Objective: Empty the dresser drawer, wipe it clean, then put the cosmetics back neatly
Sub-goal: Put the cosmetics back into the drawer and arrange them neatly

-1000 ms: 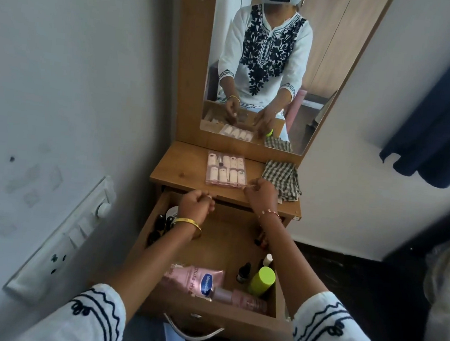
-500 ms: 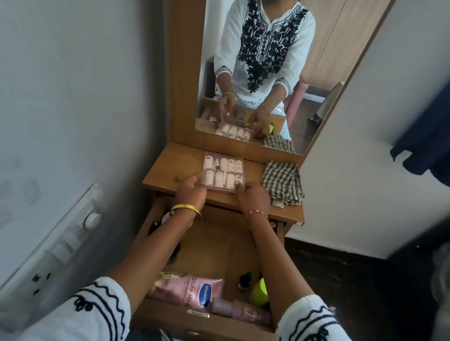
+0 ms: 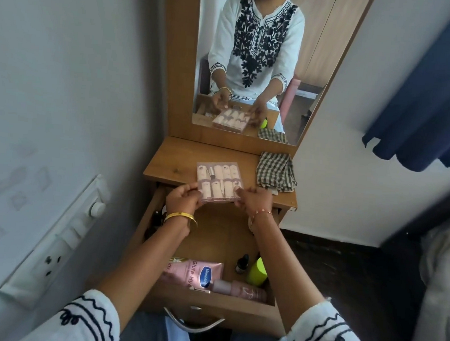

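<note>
A flat clear pack of small pink cosmetic bottles point(image 3: 219, 181) is tilted up over the dresser top's point(image 3: 175, 163) front edge. My left hand point(image 3: 183, 197) pinches its near left corner and my right hand point(image 3: 254, 200) pinches its near right corner. Below them the wooden drawer point(image 3: 221, 235) stands pulled out. At its near end lie a pink lotion tube point(image 3: 194, 275), a pink bottle point(image 3: 240, 290), a lime-green capped container point(image 3: 257, 271) and a small dark dropper bottle point(image 3: 242, 264). Dark items at the drawer's left side point(image 3: 157, 218) are mostly hidden by my left arm.
A checked cloth point(image 3: 275, 172) lies bunched on the right of the dresser top. A mirror point(image 3: 258, 59) rises behind it. A switch panel point(image 3: 57, 240) sticks out of the left wall. A dark blue curtain point(image 3: 429, 87) hangs at the right. The drawer's metal handle point(image 3: 193, 320) is at my lap.
Both hands rose from the drawer to the dresser top, took hold of the pack's near corners, and have pulled it toward me so it tilts over the front edge.
</note>
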